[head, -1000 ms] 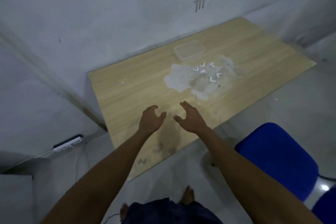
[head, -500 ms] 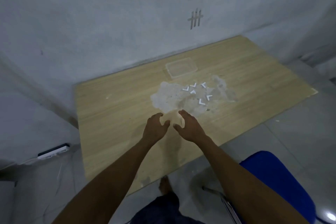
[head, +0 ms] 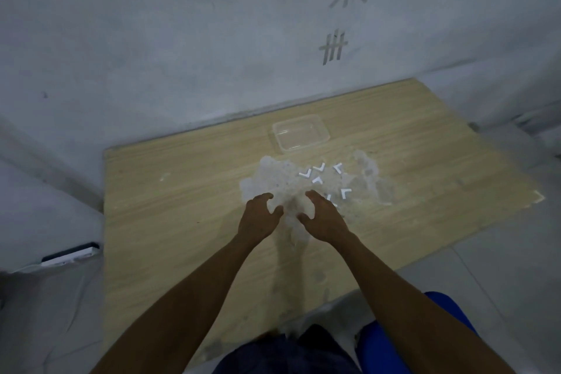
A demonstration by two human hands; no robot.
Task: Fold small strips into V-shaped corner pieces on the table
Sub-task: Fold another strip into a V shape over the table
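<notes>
Hovering over desk point(head: 182, 191): left grip point(head: 258, 220), right grip point(head: 323, 222) loosely curled, empty as far as visible. Folded V-pieces point(head: 317, 181) lie just beyond right grip. Advice: pinch strip mid-length, crease sharply against desk, arms equal.

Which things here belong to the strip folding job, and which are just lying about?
Job: V-shaped pieces, left hand, right hand, table, possibly the clear plastic container.
Lying about: blue chair, power strip, tape marks on the wall.
</notes>
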